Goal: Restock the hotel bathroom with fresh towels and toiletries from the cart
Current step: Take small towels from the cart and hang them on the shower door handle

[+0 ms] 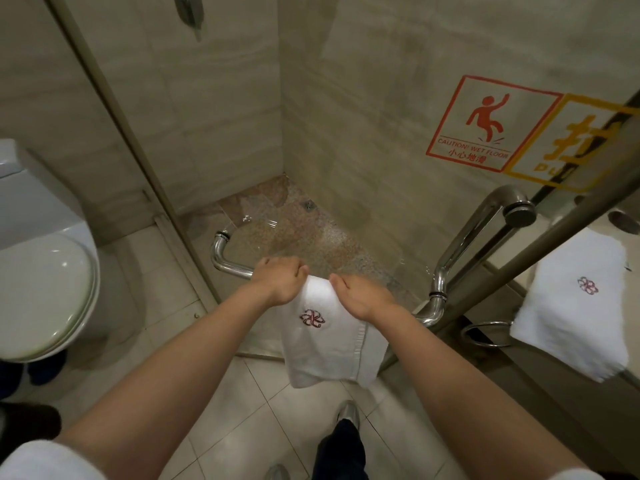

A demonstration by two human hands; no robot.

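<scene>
Smooth beige tiles (363, 116) line the shower ahead. Left hand (277, 284) and right hand (363, 296) each grip, fingers curled, the fold of a fluffy white towel (325, 344) draped over a round chrome handle (225, 263) beneath them.

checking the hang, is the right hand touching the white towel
Touching. The head view shows the right hand curled over the top fold of the white towel draped over the door handle.

Red sign (485, 123) on glass door (363, 109) reads "CAUTION! WET FLOOR".
</scene>
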